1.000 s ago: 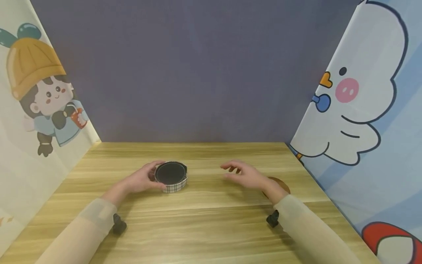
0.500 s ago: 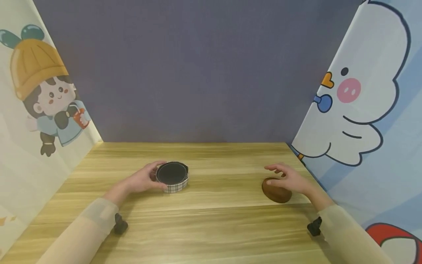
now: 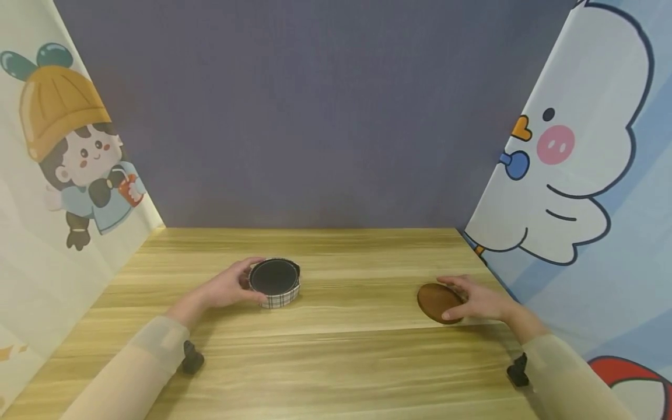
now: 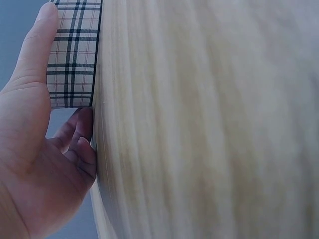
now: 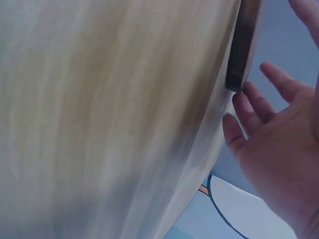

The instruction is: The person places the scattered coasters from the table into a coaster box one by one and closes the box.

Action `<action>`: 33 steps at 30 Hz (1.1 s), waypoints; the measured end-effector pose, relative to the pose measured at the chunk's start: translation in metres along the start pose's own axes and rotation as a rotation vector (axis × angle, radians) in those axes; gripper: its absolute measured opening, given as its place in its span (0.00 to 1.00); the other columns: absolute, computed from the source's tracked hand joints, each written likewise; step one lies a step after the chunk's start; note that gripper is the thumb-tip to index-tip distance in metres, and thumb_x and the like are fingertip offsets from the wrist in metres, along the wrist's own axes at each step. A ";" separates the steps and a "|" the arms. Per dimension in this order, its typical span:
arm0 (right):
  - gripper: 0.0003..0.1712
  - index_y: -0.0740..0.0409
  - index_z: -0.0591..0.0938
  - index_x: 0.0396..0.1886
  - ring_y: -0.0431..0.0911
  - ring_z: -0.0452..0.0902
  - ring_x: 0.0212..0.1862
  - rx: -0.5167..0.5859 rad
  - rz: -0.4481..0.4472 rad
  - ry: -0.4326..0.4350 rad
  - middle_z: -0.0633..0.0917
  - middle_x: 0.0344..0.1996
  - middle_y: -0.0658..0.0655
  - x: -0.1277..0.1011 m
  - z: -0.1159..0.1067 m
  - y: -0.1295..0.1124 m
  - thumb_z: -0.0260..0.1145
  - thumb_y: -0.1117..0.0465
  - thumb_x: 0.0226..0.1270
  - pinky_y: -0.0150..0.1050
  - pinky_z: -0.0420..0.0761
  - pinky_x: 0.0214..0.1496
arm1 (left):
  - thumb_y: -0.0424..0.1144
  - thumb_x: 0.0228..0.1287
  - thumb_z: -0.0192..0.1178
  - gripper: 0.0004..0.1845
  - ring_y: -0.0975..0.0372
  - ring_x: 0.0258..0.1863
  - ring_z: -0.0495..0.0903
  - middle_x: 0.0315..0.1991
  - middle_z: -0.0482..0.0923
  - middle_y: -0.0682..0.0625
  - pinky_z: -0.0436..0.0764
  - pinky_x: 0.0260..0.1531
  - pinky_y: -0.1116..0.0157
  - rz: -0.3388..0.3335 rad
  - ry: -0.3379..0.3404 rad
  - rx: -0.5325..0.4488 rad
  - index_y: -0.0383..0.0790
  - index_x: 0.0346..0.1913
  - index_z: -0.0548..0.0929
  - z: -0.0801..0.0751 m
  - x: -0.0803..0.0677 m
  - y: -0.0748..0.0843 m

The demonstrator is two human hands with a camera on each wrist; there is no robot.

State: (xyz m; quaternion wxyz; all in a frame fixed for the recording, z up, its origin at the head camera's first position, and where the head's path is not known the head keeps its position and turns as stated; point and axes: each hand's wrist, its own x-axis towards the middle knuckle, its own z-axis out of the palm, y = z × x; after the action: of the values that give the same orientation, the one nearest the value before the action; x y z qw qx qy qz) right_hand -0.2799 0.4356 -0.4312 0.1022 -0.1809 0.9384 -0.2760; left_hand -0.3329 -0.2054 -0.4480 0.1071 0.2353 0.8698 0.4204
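My left hand (image 3: 227, 286) grips a low round box (image 3: 274, 276) with a black top and a plaid side, left of the table's middle. The left wrist view has the thumb (image 4: 36, 47) along the plaid wall, the other fingers curled behind its lower end. On the right lies a brown, oval, wooden-looking dish (image 3: 436, 301). My right hand (image 3: 479, 300) spreads around its right end, thumb over the near rim and fingers at the far rim. Fingertips (image 5: 238, 102) are right at the brown edge in the right wrist view, thumb held apart.
The wood-grain table (image 3: 336, 361) ends at a grey back panel (image 3: 315, 116). Cartoon-printed walls close it in on the left (image 3: 31, 251) and right (image 3: 625, 256). Each sleeve carries a small black wrist device.
My right hand has moved right from the table's middle, first over the brown dish and then down to its right end. The left hand keeps its place on the plaid box.
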 end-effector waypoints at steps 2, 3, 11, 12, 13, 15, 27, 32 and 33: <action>0.59 0.60 0.67 0.85 0.75 0.65 0.75 -0.034 0.005 -0.002 0.63 0.78 0.78 0.002 0.001 -0.001 0.84 0.43 0.62 0.73 0.74 0.68 | 0.45 0.61 0.84 0.59 0.50 0.56 0.87 0.66 0.80 0.33 0.82 0.66 0.40 -0.002 -0.002 -0.007 0.37 0.87 0.58 0.000 0.000 0.001; 0.60 0.59 0.67 0.85 0.75 0.65 0.75 -0.051 0.009 -0.001 0.63 0.79 0.77 0.003 0.002 -0.002 0.84 0.42 0.61 0.73 0.74 0.68 | 0.45 0.61 0.84 0.59 0.50 0.57 0.87 0.66 0.80 0.33 0.82 0.66 0.40 -0.003 -0.002 -0.010 0.37 0.87 0.58 -0.001 -0.001 0.001; 0.64 0.58 0.65 0.86 0.78 0.60 0.77 -0.103 0.006 -0.018 0.62 0.80 0.77 0.004 0.007 -0.001 0.86 0.40 0.57 0.80 0.71 0.66 | 0.47 0.61 0.84 0.59 0.47 0.59 0.87 0.67 0.80 0.33 0.82 0.66 0.40 -0.011 -0.002 -0.009 0.38 0.87 0.58 0.000 0.000 0.001; 0.64 0.59 0.65 0.86 0.78 0.61 0.76 -0.107 0.004 -0.020 0.62 0.79 0.77 0.004 0.007 -0.001 0.86 0.40 0.57 0.80 0.72 0.66 | 0.47 0.61 0.84 0.59 0.47 0.59 0.87 0.67 0.80 0.32 0.82 0.66 0.40 -0.008 -0.004 -0.012 0.38 0.87 0.58 0.000 0.000 0.001; 0.64 0.59 0.65 0.86 0.78 0.61 0.76 -0.112 0.005 -0.019 0.63 0.79 0.77 0.004 0.008 -0.001 0.86 0.40 0.57 0.80 0.72 0.66 | 0.46 0.61 0.84 0.59 0.47 0.59 0.87 0.67 0.80 0.32 0.82 0.66 0.40 -0.007 -0.004 -0.016 0.38 0.87 0.57 0.000 0.000 0.001; 0.65 0.59 0.65 0.86 0.78 0.63 0.75 -0.125 0.011 -0.016 0.64 0.78 0.77 0.005 0.008 -0.003 0.86 0.40 0.56 0.79 0.73 0.65 | 0.46 0.61 0.84 0.59 0.48 0.59 0.87 0.67 0.80 0.33 0.82 0.66 0.40 -0.006 -0.004 -0.017 0.38 0.87 0.57 0.000 0.000 0.000; 0.65 0.58 0.67 0.84 0.71 0.69 0.72 -0.151 0.029 0.012 0.70 0.74 0.73 0.010 0.013 -0.006 0.87 0.40 0.52 0.68 0.78 0.63 | 0.47 0.61 0.84 0.59 0.48 0.59 0.87 0.67 0.81 0.33 0.81 0.67 0.40 -0.012 0.002 -0.005 0.37 0.87 0.57 0.000 -0.001 0.001; 0.63 0.57 0.69 0.84 0.67 0.72 0.69 -0.160 -0.012 0.071 0.73 0.71 0.69 0.019 0.015 -0.017 0.86 0.40 0.52 0.65 0.79 0.61 | 0.47 0.61 0.84 0.60 0.49 0.58 0.87 0.66 0.81 0.34 0.82 0.66 0.41 -0.009 0.002 -0.002 0.35 0.87 0.56 0.000 0.000 0.000; 0.62 0.57 0.69 0.84 0.67 0.71 0.69 -0.160 -0.018 0.083 0.73 0.72 0.68 0.021 0.015 -0.020 0.86 0.40 0.52 0.66 0.79 0.61 | 0.47 0.61 0.84 0.60 0.49 0.58 0.87 0.66 0.81 0.33 0.82 0.66 0.42 -0.010 0.003 0.000 0.35 0.87 0.57 0.000 0.000 0.000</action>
State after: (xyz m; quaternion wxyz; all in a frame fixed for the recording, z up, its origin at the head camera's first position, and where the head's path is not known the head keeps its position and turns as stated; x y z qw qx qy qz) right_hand -0.2891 0.4043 -0.4344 0.0462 -0.1855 0.9592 -0.2085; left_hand -0.3329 -0.2056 -0.4484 0.1079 0.2302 0.8710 0.4203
